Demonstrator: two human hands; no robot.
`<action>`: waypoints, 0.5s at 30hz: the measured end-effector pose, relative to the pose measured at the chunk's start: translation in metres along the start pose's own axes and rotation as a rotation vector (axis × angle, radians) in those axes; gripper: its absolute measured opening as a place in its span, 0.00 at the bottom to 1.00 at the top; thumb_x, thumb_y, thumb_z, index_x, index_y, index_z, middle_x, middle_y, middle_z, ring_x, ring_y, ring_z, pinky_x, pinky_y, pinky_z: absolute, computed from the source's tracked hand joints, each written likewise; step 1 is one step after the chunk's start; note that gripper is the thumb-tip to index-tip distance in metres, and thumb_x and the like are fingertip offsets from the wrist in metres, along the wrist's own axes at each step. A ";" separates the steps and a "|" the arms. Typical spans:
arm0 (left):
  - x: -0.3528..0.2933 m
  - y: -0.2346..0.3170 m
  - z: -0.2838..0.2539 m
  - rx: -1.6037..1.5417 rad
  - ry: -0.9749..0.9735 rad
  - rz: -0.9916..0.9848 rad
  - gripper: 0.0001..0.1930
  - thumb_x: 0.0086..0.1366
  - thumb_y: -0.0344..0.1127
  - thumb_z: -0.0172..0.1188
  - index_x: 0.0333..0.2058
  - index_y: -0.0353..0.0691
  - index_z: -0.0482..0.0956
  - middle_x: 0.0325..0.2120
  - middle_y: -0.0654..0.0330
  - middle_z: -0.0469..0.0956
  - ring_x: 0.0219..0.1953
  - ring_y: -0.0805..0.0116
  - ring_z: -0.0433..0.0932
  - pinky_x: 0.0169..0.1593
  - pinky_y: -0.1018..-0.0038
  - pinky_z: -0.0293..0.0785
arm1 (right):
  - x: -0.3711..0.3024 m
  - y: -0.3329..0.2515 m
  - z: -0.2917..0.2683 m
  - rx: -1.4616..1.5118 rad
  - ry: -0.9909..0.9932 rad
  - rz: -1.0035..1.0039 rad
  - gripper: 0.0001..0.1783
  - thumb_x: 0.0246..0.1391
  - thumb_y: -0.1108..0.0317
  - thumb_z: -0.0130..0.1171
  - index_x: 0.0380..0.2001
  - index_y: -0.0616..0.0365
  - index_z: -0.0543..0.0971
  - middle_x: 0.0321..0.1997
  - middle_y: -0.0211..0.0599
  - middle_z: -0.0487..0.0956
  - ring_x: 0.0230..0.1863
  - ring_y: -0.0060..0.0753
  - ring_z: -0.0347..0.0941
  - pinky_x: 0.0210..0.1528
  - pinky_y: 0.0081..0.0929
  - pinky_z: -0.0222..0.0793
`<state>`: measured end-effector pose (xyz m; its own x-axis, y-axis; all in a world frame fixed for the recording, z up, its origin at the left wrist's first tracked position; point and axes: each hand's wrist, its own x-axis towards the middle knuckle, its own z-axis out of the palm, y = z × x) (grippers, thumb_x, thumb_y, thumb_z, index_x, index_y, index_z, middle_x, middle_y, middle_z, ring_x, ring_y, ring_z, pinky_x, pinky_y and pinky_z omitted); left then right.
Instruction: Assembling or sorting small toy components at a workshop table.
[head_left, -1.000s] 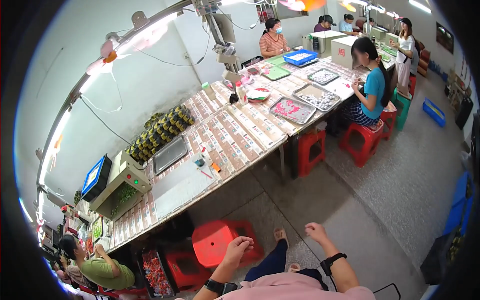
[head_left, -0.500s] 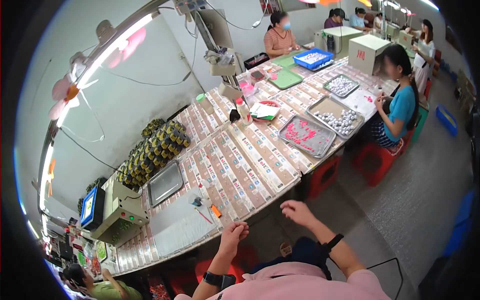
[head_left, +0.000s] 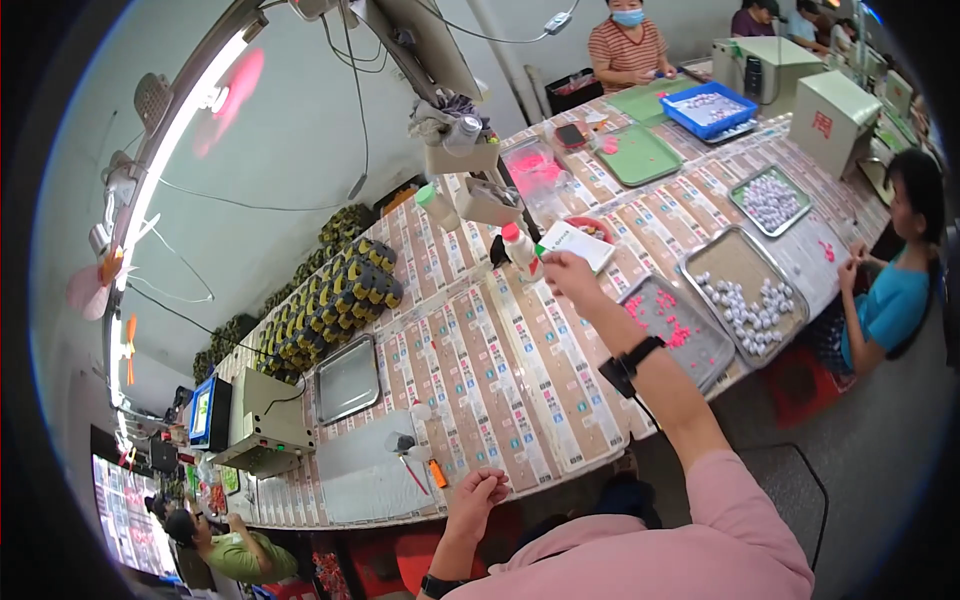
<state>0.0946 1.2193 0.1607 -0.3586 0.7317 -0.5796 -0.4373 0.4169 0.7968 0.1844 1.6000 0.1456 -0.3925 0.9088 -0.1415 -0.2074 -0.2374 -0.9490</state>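
Right grip (head_left: 573,277), pinched or spread I cannot tell, could topple the nearby white bottle (head_left: 521,254) by brushing it.

A broad run of patterned tabletop (head_left: 490,370) is lying open between the long steel tray (head_left: 348,380) and the tray of pink pieces (head_left: 714,348), leaving room to pass. Around the right hand (head_left: 570,276), a red-capped bottle (head_left: 519,250) and a white booklet (head_left: 580,245) are crowding the way; an orange tool (head_left: 437,473) is lying near the left hand (head_left: 477,500).
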 end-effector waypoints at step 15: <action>0.030 0.015 0.009 -0.211 0.339 -0.027 0.06 0.61 0.27 0.46 0.35 0.36 0.72 0.30 0.59 0.75 0.30 0.71 0.74 0.36 0.77 0.71 | 0.234 -0.001 0.036 -0.538 0.158 -0.157 0.17 0.36 0.66 0.59 0.35 0.59 0.77 0.31 0.39 0.78 0.33 0.33 0.74 0.36 0.26 0.69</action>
<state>0.0853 1.2524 0.1568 -0.5812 0.4881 -0.6511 -0.5971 0.2879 0.7488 0.0608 1.8001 0.1231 -0.2464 0.9691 0.0114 0.2480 0.0745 -0.9659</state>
